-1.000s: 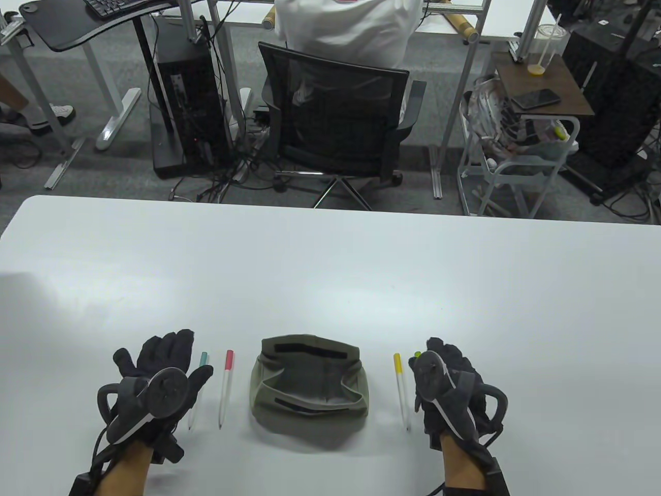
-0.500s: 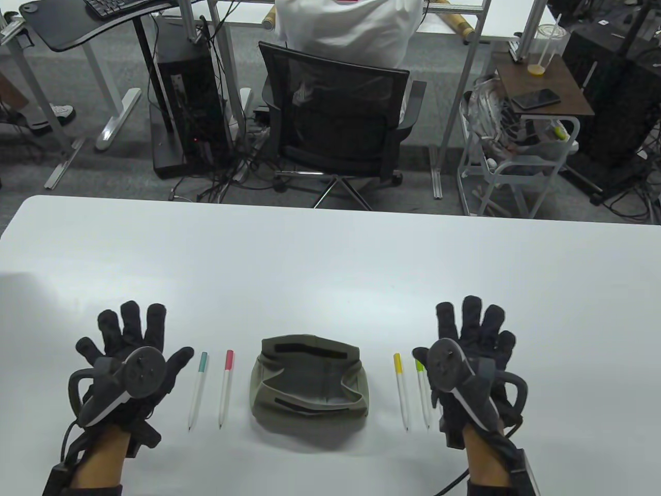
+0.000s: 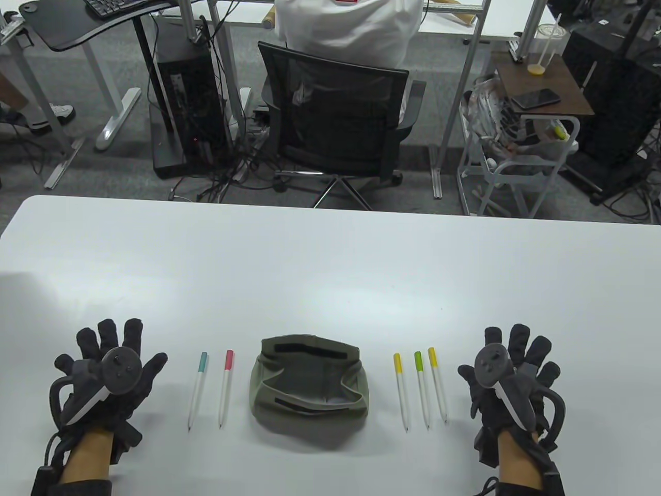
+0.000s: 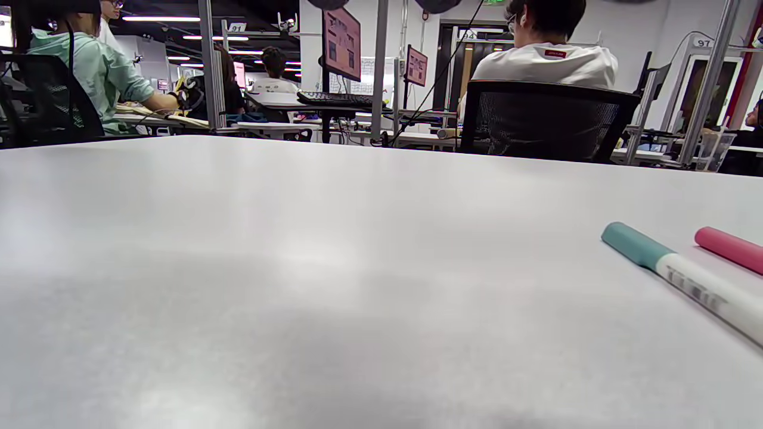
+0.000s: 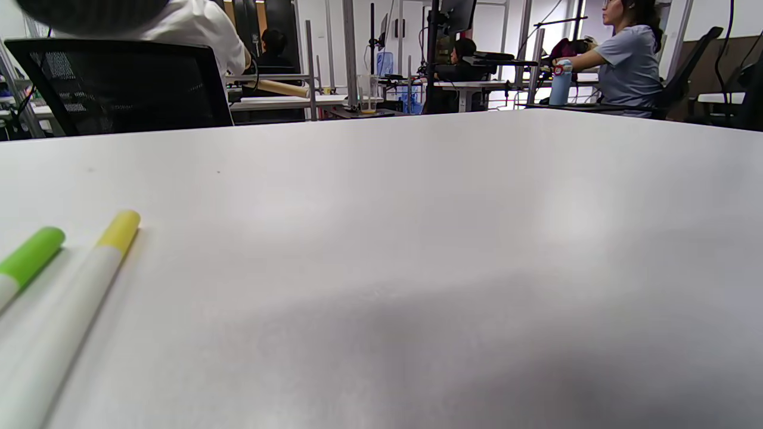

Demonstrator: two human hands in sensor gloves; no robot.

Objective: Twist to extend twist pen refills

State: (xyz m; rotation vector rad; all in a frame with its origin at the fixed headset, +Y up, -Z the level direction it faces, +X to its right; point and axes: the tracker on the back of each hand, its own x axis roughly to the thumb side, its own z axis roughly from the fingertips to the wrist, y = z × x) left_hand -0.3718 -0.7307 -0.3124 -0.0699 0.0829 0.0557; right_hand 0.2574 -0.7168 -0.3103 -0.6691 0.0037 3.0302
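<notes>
Several white twist pens lie side by side near the front of the white table [image 3: 330, 268]. A teal-capped pen [image 3: 197, 390] and a pink-capped pen [image 3: 225, 387] lie left of an olive pouch [image 3: 308, 385]. A yellow-capped pen [image 3: 401, 390], a green-capped pen [image 3: 422, 388] and a darker yellow-capped pen [image 3: 438, 383] lie right of it. My left hand [image 3: 111, 356] rests flat and spread on the table, left of the teal pen [image 4: 679, 277]. My right hand [image 3: 516, 356] rests flat and spread, right of the darker yellow pen [image 5: 71, 298]. Both hands hold nothing.
The olive fabric pouch lies open at the front centre between the two pen groups. Beyond the table's far edge sit a black office chair [image 3: 338, 121] with a seated person, a computer tower [image 3: 188, 111] and a wire cart [image 3: 516, 160].
Both hands have spread open and slid outward, away from the pens. The green and darker yellow pens, earlier covered by the right hand, now lie in full view.
</notes>
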